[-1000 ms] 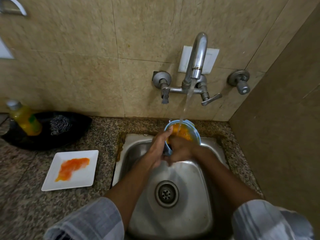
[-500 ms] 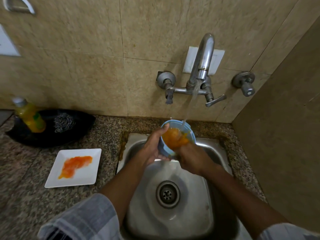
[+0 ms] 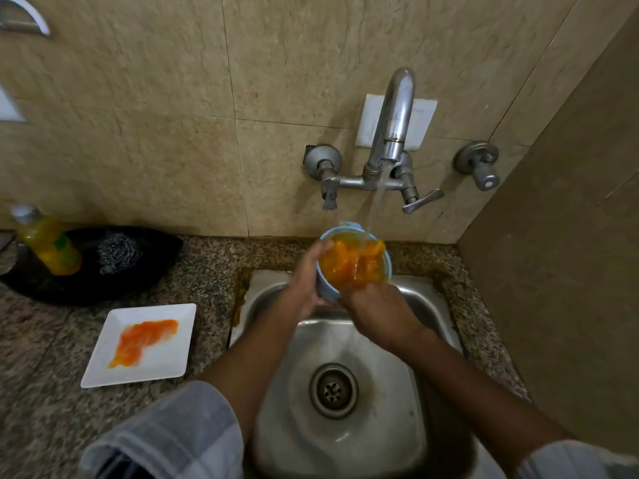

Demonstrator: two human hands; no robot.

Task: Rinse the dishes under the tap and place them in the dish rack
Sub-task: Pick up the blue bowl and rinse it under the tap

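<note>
A light-blue bowl (image 3: 326, 286) smeared with orange sauce is held tilted under the running tap (image 3: 392, 133), above the back of the steel sink (image 3: 432, 305). My left hand (image 3: 306, 283) grips its left side, thumb at the rim. My right hand (image 3: 378, 311) holds the bowl from below at its near edge; its fingertips are hidden behind the bowl. Water falls into the orange mess. A white square plate (image 3: 162, 361) with an orange smear lies on the counter left of the sink.
A black tray (image 3: 145, 271) at the back left holds a yellow soap bottle (image 3: 48, 243) and a steel scrubber (image 3: 119, 252). The granite counter (image 3: 34, 392) surrounds the sink. A beige wall (image 3: 570, 271) stands close on the right. No dish rack is in view.
The bowl has stayed under the stream while its orange contents spread with the water. My right hand shifted slightly lower at the bowl's near edge. The view drifted a little.
</note>
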